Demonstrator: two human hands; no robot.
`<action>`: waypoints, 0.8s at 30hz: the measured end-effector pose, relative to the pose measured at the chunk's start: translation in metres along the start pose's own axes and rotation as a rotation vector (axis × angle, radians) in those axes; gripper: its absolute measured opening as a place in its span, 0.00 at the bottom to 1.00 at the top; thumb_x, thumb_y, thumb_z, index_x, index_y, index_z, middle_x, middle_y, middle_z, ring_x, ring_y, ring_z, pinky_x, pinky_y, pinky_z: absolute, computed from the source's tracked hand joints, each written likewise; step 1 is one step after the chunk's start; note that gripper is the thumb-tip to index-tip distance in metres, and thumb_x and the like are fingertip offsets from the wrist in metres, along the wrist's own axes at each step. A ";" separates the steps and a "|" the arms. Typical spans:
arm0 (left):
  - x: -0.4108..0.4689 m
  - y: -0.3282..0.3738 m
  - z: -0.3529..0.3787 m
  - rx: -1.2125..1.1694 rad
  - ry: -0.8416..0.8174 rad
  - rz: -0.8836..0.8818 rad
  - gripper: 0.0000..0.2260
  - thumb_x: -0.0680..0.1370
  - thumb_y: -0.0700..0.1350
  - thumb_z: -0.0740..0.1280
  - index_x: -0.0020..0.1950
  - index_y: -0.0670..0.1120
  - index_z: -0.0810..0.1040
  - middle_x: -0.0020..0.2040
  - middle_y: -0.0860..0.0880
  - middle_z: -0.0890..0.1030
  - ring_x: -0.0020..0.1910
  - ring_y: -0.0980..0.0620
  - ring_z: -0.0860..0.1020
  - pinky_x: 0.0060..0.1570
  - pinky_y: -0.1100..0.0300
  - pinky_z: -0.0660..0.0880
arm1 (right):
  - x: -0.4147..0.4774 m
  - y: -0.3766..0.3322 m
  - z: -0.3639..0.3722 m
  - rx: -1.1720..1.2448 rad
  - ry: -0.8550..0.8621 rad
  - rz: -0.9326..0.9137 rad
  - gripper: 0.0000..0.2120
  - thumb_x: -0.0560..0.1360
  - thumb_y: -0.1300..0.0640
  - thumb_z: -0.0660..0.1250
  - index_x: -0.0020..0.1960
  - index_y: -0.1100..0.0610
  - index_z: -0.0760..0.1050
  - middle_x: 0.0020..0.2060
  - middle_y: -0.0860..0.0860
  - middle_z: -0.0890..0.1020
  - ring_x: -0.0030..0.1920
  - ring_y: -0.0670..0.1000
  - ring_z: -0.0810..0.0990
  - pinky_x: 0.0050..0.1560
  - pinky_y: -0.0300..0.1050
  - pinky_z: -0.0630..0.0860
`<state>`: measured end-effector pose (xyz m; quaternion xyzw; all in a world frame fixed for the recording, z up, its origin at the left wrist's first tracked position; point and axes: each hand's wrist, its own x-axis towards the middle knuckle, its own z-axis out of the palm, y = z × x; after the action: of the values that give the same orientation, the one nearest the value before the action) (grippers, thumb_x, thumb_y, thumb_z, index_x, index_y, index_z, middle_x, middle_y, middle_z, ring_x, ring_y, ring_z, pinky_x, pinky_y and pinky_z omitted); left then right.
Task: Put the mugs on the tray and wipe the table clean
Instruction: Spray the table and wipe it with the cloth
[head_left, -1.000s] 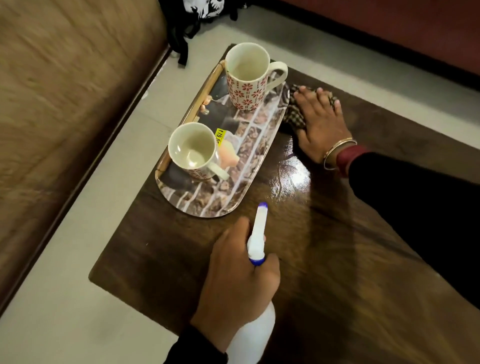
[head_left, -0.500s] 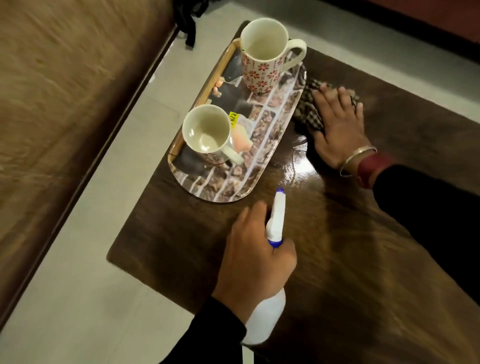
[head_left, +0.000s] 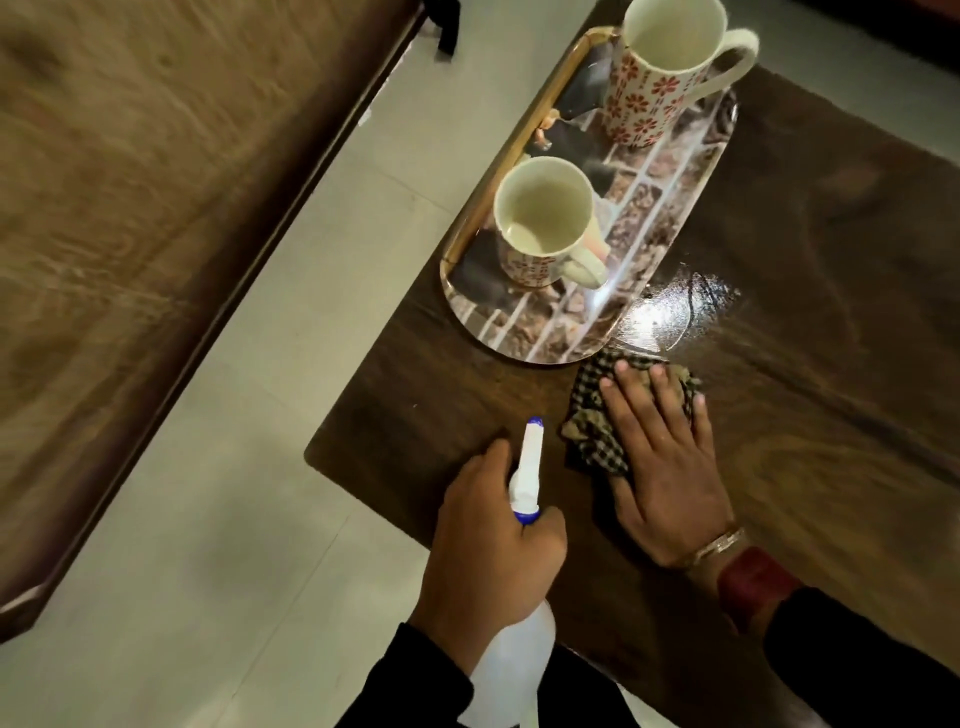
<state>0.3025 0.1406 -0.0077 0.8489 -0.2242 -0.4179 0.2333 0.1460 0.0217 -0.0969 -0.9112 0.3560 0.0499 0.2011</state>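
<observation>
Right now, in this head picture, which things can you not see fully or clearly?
- Spray bottle: body cut off by the bottom edge, neck wrapped by the left hand.
- Checked cloth: mostly under the right hand.
- Tall mug: rim cut by the top edge.
- Tray: picture blurred, partly behind the short mug.

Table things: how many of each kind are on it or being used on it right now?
Mugs: 2, a taller one and a shorter one
Tray: 1
Cloth: 1
Spray bottle: 1
Total: 5
</observation>
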 end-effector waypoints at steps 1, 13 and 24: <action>0.001 -0.003 -0.005 -0.006 0.012 -0.010 0.29 0.71 0.50 0.75 0.70 0.48 0.73 0.60 0.49 0.80 0.58 0.47 0.80 0.62 0.50 0.80 | -0.004 -0.006 0.003 -0.010 -0.014 -0.033 0.42 0.72 0.45 0.58 0.85 0.52 0.53 0.85 0.49 0.52 0.84 0.57 0.47 0.79 0.70 0.51; 0.017 -0.028 -0.057 -0.141 0.159 0.033 0.21 0.67 0.53 0.70 0.59 0.53 0.74 0.47 0.54 0.79 0.47 0.52 0.80 0.52 0.55 0.83 | 0.032 -0.090 0.029 -0.046 -0.028 -0.119 0.41 0.74 0.44 0.59 0.85 0.52 0.52 0.85 0.49 0.53 0.84 0.56 0.49 0.79 0.69 0.52; 0.029 -0.043 -0.088 -0.155 0.282 0.127 0.21 0.74 0.38 0.73 0.56 0.59 0.69 0.44 0.68 0.71 0.48 0.74 0.77 0.45 0.83 0.71 | 0.117 -0.185 0.051 0.008 0.091 0.039 0.34 0.78 0.47 0.50 0.82 0.55 0.60 0.82 0.52 0.63 0.82 0.57 0.60 0.78 0.65 0.53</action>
<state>0.3976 0.1765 -0.0025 0.8627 -0.2096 -0.2949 0.3533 0.3596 0.0920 -0.1095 -0.9046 0.3827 0.0109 0.1872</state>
